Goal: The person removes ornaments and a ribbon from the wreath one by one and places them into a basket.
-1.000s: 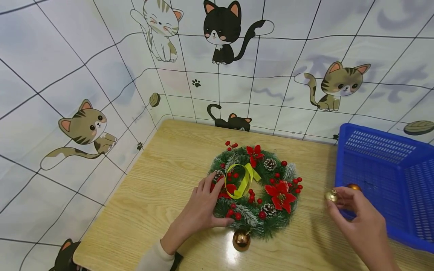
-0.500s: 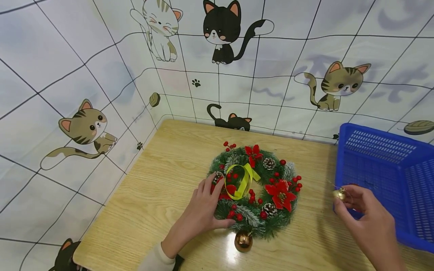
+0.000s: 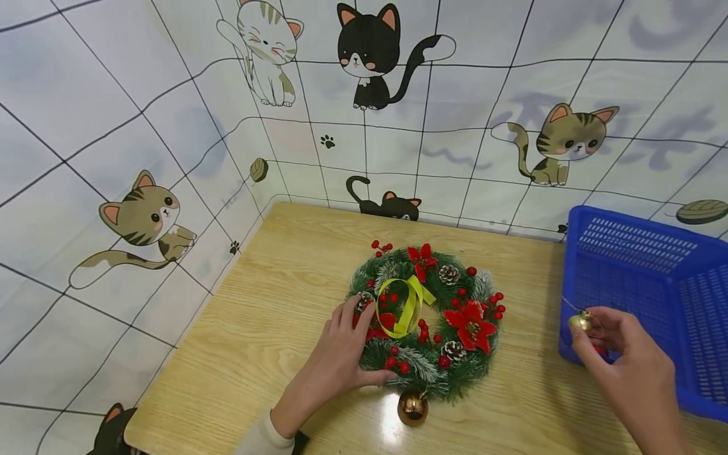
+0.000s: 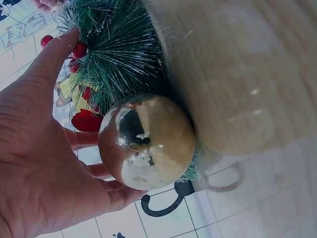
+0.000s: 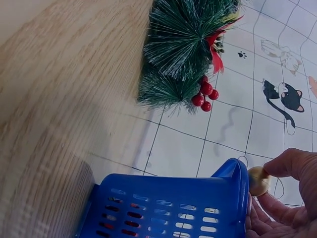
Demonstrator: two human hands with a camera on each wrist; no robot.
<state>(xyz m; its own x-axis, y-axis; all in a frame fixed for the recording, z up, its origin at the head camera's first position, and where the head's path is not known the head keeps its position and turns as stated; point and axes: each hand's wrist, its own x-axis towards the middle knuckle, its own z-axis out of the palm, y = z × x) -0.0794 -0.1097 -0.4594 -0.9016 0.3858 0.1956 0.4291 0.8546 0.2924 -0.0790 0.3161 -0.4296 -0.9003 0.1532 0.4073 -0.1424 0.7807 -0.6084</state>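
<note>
The right hand (image 3: 631,361) pinches a small, round, shiny gold ball (image 3: 579,321) with a thin thread loop, at the near left side of the blue perforated plastic basket (image 3: 625,272). Whether the ball touches the rim, I cannot tell. The left hand (image 3: 339,351) has its fingers spread rather wide and rests on the left and near left part of the round green artificial wreath (image 3: 455,380), which lies flat in the middle of the pale wooden table (image 3: 273,303). A larger shiny copper-brown ball (image 3: 412,407) is at the near edge of this wreath.

In my judgement, the step in hand is the handling of the small ball, while the other hand steadies the wreath. The next move would call for a firm pinch and a free thread loop, kept away from the basket rim, and for little pressure from the left hand.
</note>
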